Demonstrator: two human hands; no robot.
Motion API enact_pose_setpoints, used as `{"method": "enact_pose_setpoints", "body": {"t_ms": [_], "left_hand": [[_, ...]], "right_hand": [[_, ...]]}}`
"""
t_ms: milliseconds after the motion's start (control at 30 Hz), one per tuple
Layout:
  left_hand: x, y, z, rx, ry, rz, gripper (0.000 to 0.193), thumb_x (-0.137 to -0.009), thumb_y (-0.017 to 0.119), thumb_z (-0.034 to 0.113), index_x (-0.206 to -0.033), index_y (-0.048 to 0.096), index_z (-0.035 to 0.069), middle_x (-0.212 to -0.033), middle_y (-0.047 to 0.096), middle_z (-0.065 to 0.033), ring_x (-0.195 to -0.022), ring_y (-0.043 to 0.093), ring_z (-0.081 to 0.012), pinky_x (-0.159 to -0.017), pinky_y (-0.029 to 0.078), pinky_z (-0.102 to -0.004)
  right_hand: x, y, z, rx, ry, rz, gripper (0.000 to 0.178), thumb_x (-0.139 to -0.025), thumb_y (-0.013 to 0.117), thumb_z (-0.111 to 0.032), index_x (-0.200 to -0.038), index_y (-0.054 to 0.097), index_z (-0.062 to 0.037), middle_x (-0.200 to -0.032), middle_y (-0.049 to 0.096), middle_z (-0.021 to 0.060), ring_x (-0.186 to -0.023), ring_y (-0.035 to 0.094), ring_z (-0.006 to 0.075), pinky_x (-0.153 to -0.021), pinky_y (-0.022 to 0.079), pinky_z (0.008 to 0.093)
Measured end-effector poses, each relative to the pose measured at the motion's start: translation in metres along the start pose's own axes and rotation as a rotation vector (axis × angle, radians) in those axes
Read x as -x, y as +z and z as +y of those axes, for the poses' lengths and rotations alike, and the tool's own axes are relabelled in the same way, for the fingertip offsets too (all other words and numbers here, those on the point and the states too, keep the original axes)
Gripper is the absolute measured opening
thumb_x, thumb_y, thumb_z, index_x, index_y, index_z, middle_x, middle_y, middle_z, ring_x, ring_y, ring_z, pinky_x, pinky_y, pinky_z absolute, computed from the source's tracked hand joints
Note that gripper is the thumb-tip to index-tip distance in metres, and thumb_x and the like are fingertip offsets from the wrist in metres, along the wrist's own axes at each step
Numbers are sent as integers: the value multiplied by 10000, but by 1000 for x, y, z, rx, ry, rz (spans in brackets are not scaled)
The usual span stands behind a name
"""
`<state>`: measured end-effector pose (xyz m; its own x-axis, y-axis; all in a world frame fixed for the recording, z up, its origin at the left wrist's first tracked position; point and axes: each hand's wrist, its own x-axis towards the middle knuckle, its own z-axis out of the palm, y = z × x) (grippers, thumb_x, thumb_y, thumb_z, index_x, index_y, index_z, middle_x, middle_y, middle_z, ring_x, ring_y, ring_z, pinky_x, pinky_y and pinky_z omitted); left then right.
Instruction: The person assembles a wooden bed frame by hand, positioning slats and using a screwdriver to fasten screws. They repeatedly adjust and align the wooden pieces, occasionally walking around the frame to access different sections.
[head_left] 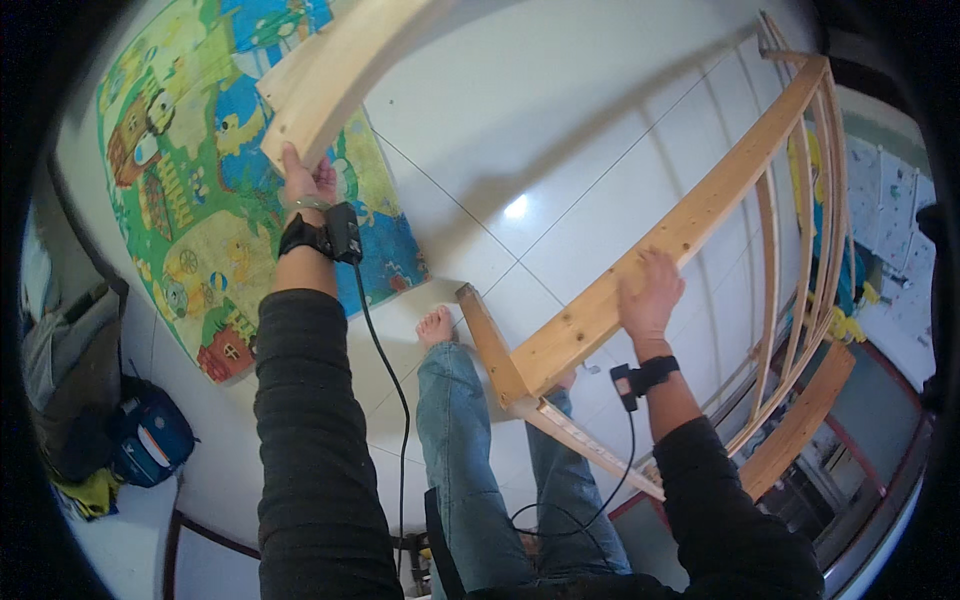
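Observation:
At the upper left, my left hand point(306, 186) is closed around the lower end of a pale wooden board point(335, 85), with the thumb on its face. That board slants up past the top of the picture. On the right stands a large slatted wooden frame point(700, 215), tilted, with a broad knotted rail along its near side. My right hand point(650, 300) grips this rail near its lower end, the fingers bent onto the wood. A short wooden leg point(490, 340) joins the frame's corner close to my legs.
A colourful play mat point(200, 230) covers the tiled floor point(560, 130) at the left. A dark blue bag point(152, 435) lies at the lower left. Another wooden board point(800, 420) leans at the right. Black cables point(400, 400) run from both wrist devices past my legs.

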<state>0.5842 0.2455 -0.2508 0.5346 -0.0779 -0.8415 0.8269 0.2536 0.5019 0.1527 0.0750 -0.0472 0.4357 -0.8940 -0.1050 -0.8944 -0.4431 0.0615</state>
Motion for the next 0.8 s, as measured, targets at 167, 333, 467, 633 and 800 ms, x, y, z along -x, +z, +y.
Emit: {"method": "enact_pose_setpoints", "body": {"t_ms": [167, 333, 467, 633, 800], "left_hand": [[-116, 12, 48, 2, 162, -23, 509, -849, 480, 566, -955, 540, 72, -704, 569, -50, -509, 502, -170, -436, 437, -274], [-186, 16, 133, -315, 271, -493, 481, -885, 431, 518, -999, 552, 67, -721, 565, -55, -548, 510, -178, -491, 428, -303], [-190, 21, 109, -380, 208, -138, 521, -859, 508, 523, -1070, 528, 47, -744, 559, -45, -587, 519, -194, -514, 427, -296], [-94, -67, 2, -419, -70, -492, 332, -944, 451, 328, -700, 453, 103, -619, 414, 13, -540, 391, -147, -518, 357, -276], [114, -225, -91, -779, -384, -4, 226, -884, 541, 346, -736, 511, 178, -599, 453, 52, -529, 422, -104, -480, 346, -260]], "right_hand": [[-1, 17, 29, -388, -264, 68, 280, -726, 492, -133, -983, 578, -66, -1046, 569, 136, -1148, 399, 331, -1050, 185, 462], [-4, 16, 29, -448, -260, 47, 187, -705, 468, -122, -826, 596, -60, -899, 584, 122, -1082, 432, 310, -1043, 187, 454], [-2, 20, 29, -452, -235, 63, 182, -666, 444, -102, -770, 589, -65, -859, 581, 117, -1085, 411, 320, -1030, 191, 454], [-3, 17, 31, -476, -254, 89, 203, -621, 438, -75, -759, 587, -74, -835, 569, 103, -1091, 388, 335, -1016, 204, 449], [1, 17, 32, -476, -207, 111, 206, -613, 457, -69, -758, 598, -108, -857, 563, 65, -1103, 386, 341, -987, 227, 463]]}}
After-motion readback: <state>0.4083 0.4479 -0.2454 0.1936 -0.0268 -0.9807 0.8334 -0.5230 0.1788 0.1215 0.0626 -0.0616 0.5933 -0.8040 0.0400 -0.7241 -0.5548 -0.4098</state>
